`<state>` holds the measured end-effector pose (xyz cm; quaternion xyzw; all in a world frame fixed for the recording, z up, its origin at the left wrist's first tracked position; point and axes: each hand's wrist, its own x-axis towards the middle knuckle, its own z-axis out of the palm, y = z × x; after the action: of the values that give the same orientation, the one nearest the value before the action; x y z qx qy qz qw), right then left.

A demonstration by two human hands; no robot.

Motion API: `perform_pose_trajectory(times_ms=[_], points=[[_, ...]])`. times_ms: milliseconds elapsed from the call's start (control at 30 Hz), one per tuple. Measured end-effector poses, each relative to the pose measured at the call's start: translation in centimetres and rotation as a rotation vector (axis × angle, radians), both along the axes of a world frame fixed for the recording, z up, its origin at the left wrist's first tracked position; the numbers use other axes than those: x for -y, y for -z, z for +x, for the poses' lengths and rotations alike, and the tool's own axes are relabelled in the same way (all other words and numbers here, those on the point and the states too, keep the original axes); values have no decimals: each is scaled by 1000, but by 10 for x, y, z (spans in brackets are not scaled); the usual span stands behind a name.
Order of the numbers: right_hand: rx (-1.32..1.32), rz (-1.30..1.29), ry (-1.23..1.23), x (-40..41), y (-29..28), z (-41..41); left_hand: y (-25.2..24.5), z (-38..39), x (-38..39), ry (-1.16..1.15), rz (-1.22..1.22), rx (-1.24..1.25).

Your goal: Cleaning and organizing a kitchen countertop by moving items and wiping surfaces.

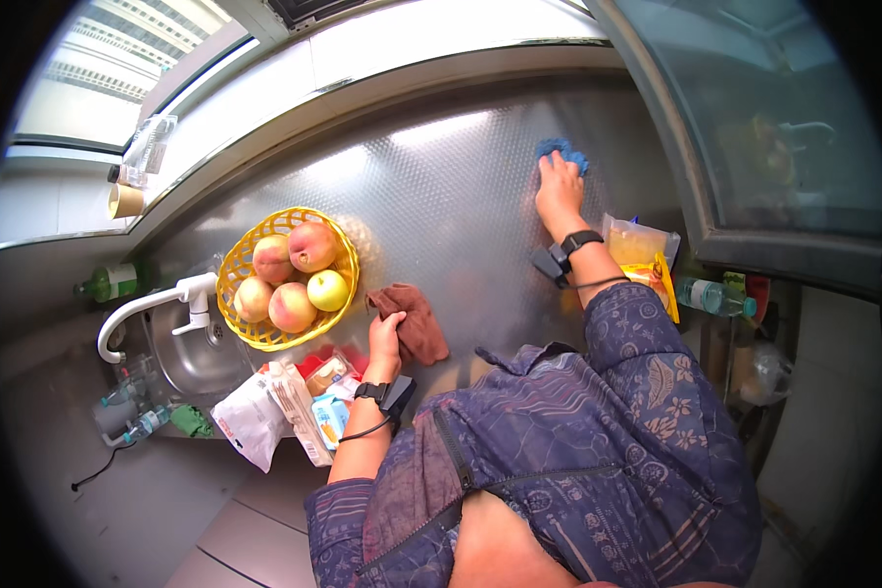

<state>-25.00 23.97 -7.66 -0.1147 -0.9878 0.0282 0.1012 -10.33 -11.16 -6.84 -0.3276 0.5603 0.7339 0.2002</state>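
Stretched toward the back of a textured stainless-steel counter [456, 213], my right hand [561, 192] presses on a blue cloth [575, 157]. The cloth lies bunched under its fingers. My left hand [386, 342], nearer my body, grips a corner of a brown cloth [417, 323] that drapes onto the metal. Just left of the brown cloth stands a yellow woven plastic basket [229, 317]. Several peaches [292, 307] and a yellow-green apple [328, 290] fill it. Both wrists wear black straps with small devices.
Left of the basket are a white faucet [147, 300], a steel sink [191, 360] and a green bottle [110, 283]. Packaged goods [294, 408] crowd my left forearm. Food packets [643, 253] and a plastic bottle [713, 296] sit by my right elbow. A framed glass pane [779, 110] juts in at right.
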Motion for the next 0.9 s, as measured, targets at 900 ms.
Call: perform_pose_trajectory(times_ms=[900], points=[[179,15,-74,-6,-26,-18,0,-2,5,4,85,14]])
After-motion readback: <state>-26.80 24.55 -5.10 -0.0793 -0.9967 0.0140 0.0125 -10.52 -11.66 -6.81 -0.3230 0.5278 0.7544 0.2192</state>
